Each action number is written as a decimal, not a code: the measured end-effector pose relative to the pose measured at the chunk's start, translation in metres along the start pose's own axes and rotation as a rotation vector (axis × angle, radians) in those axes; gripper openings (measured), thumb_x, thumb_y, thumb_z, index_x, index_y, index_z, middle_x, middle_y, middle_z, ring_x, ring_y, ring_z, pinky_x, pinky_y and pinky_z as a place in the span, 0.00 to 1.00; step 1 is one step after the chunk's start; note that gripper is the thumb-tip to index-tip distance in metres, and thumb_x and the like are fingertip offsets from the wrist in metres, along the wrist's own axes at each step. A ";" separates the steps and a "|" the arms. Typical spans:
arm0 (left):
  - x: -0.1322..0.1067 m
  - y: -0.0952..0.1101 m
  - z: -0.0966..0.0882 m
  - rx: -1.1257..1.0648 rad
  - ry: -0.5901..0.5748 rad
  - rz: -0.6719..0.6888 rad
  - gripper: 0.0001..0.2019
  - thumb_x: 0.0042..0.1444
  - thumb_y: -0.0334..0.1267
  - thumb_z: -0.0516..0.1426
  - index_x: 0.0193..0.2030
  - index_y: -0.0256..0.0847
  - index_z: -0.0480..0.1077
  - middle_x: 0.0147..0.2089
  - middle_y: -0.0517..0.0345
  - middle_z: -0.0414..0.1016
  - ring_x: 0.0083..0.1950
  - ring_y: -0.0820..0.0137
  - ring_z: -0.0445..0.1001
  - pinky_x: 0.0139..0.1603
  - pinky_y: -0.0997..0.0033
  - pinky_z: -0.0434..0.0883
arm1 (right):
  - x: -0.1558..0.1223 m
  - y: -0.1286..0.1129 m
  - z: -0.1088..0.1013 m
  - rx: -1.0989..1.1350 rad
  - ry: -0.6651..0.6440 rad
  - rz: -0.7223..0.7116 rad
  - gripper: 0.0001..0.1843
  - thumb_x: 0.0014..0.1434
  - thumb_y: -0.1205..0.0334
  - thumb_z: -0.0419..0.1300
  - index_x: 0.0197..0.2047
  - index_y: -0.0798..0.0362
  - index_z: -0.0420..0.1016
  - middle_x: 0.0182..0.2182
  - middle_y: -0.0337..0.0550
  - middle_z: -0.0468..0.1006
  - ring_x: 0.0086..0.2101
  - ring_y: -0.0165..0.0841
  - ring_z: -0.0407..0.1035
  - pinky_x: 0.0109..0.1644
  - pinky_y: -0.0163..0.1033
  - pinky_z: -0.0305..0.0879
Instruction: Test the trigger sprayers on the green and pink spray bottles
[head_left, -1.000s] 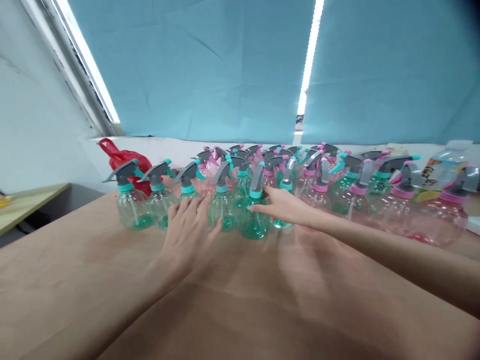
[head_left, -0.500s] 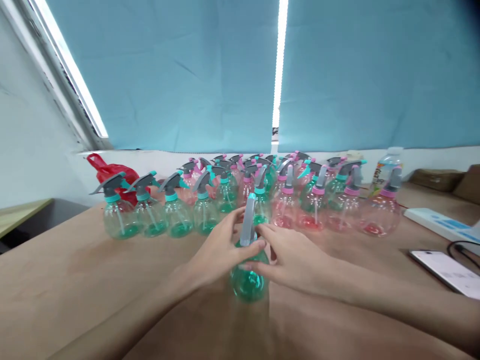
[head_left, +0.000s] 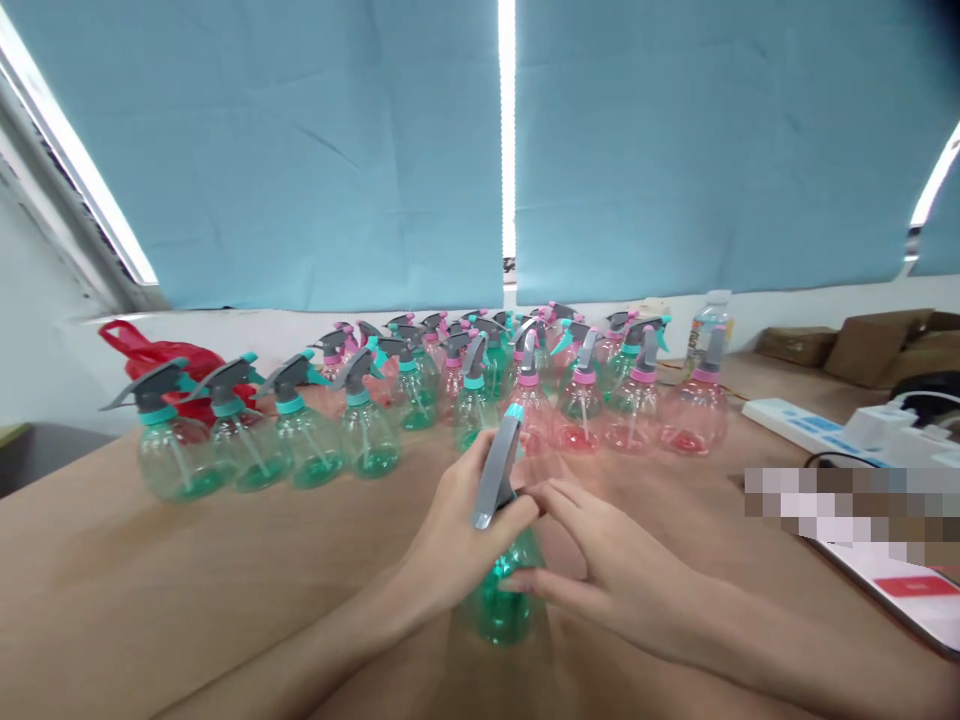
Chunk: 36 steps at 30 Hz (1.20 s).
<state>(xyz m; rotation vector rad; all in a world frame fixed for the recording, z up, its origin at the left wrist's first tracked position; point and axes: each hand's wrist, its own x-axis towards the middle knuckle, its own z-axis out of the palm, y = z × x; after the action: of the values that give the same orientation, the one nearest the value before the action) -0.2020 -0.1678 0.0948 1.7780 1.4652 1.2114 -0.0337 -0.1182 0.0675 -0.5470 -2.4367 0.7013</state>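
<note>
A green spray bottle [head_left: 504,610] with a grey trigger head and a turquoise nozzle stands in front of me, its nozzle pointing away. My left hand [head_left: 466,520] is closed around its neck, thumb across the front below the trigger. On the right side, my right hand [head_left: 600,545] touches the bottle body with its thumb and reaches behind the neck with its fingers. Those fingertips are partly hidden. Beyond my hands stands a row of similar bottles, among them a green spray bottle [head_left: 371,450] and a pink spray bottle [head_left: 577,425].
Several more spray bottles crowd the back of the wooden table [head_left: 300,590]. At the back left lies a red plastic bag [head_left: 169,355]. To the right are a labelled drink bottle [head_left: 709,318], a power strip [head_left: 799,425], a phone [head_left: 892,580] and cardboard boxes [head_left: 874,345].
My view has turned to the right, so the row sits further left. The held bottle's trigger head has tilted, and my left hand has closed tighter round its neck.
</note>
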 end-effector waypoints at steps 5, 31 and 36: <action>0.003 -0.002 0.002 -0.100 0.036 -0.010 0.14 0.53 0.33 0.54 0.47 0.44 0.65 0.38 0.58 0.71 0.38 0.66 0.73 0.46 0.58 0.73 | -0.008 0.019 0.004 -0.006 -0.029 0.000 0.29 0.59 0.44 0.62 0.58 0.49 0.64 0.54 0.51 0.74 0.52 0.46 0.68 0.54 0.53 0.65; 0.023 -0.004 -0.006 -0.042 0.108 -0.027 0.14 0.49 0.33 0.54 0.44 0.43 0.71 0.39 0.57 0.74 0.38 0.65 0.72 0.40 0.63 0.72 | -0.006 0.094 -0.003 -0.139 -0.055 0.087 0.18 0.63 0.52 0.60 0.52 0.51 0.70 0.51 0.51 0.74 0.51 0.43 0.69 0.55 0.53 0.66; 0.028 -0.008 -0.009 0.063 0.099 0.007 0.16 0.51 0.35 0.53 0.47 0.42 0.72 0.38 0.54 0.76 0.38 0.63 0.74 0.36 0.63 0.72 | -0.011 0.103 0.001 -0.122 -0.058 0.108 0.21 0.63 0.50 0.60 0.55 0.51 0.68 0.55 0.53 0.72 0.54 0.44 0.67 0.57 0.53 0.65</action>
<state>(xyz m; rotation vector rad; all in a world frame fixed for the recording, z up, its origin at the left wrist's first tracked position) -0.2133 -0.1401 0.1010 1.7887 1.5701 1.2868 -0.0020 -0.0439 0.0029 -0.7197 -2.5320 0.6220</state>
